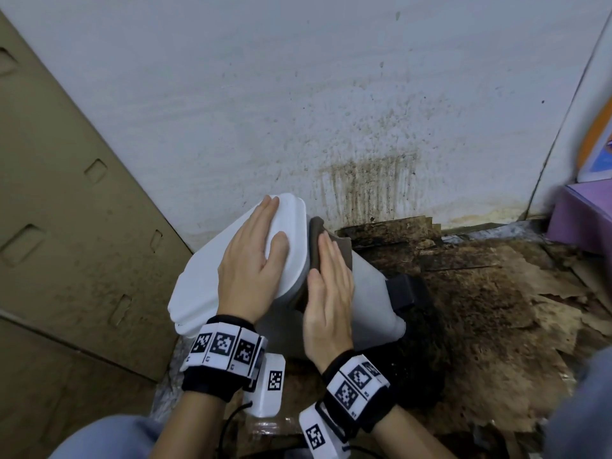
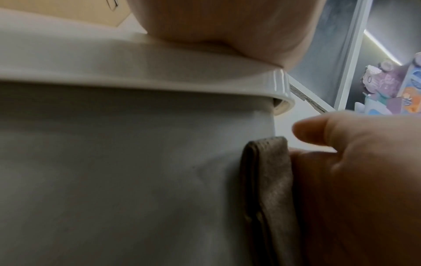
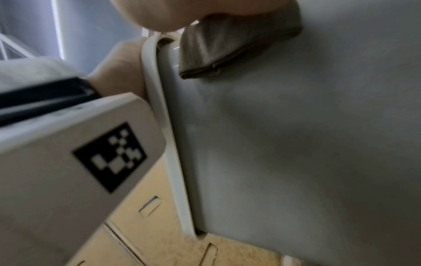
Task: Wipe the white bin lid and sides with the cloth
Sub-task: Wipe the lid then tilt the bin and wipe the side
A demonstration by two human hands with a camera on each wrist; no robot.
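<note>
Side-wiping step: right hand [image 1: 328, 293], fingers flat, is pressing the cloth [image 1: 318, 240] onto the bin [image 1: 374, 303] side just under the lid [image 1: 294, 233]. Left hand [image 1: 251, 260], flat & grasping nothing, is steadying the tilted bin via lid. Next, prob.: sweeping the cloth down w/ even pressure.

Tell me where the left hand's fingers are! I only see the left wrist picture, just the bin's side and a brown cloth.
Observer: In the head view, the left hand lies flat on the white lid, fingers straight.
Operator: Is the bin standing up straight?
Observer: No, the bin is tilted, not upright.
Operator: What's on the floor next to it?
Observer: Dark, stained cardboard, below a streaked wall.
</note>
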